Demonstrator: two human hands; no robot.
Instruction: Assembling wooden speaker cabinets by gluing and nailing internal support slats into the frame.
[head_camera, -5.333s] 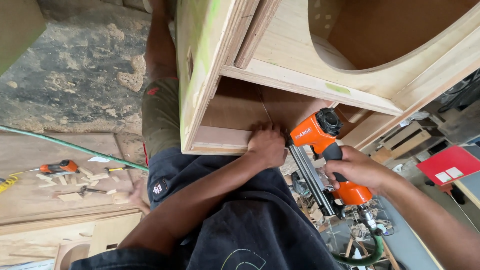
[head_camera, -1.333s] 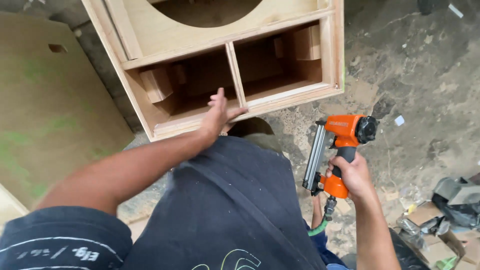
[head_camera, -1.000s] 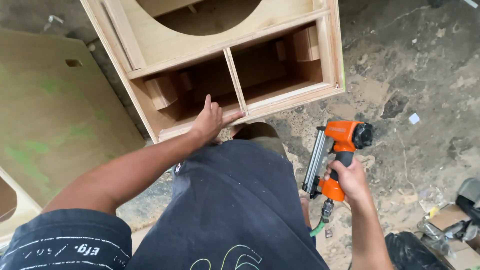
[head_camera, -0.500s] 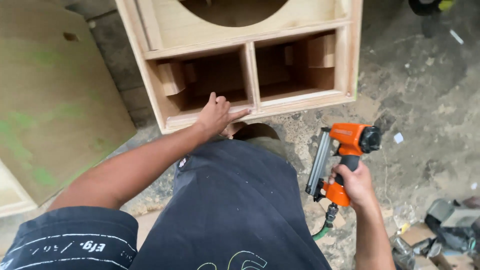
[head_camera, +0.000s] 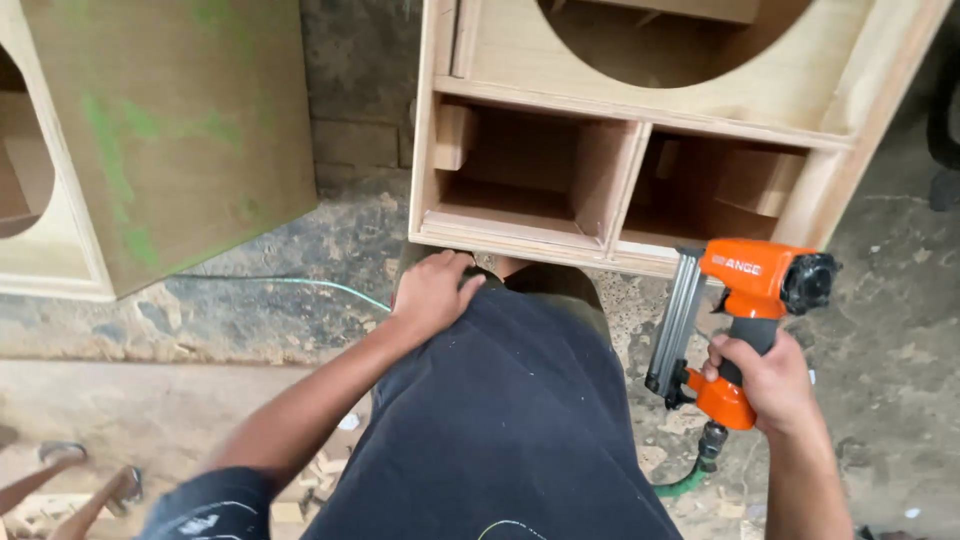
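Left hand (head_camera: 432, 292) dropped off pale plywood cabinet (head_camera: 640, 130), orange nailer (head_camera: 745, 320) gripped

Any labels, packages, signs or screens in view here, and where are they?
Label: white lettering on the orange nail gun body, held in the right hand, right of the wooden cabinet.
Print: small white marks on the dark sleeve, bottom left.
No packages, signs or screens.

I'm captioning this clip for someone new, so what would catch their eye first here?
The orange nail gun stands out at lower right, gripped by the right hand. Above it at top centre, a pale plywood speaker cabinet shows a round cutout and two open compartments. The left hand rests just below the cabinet's front edge.
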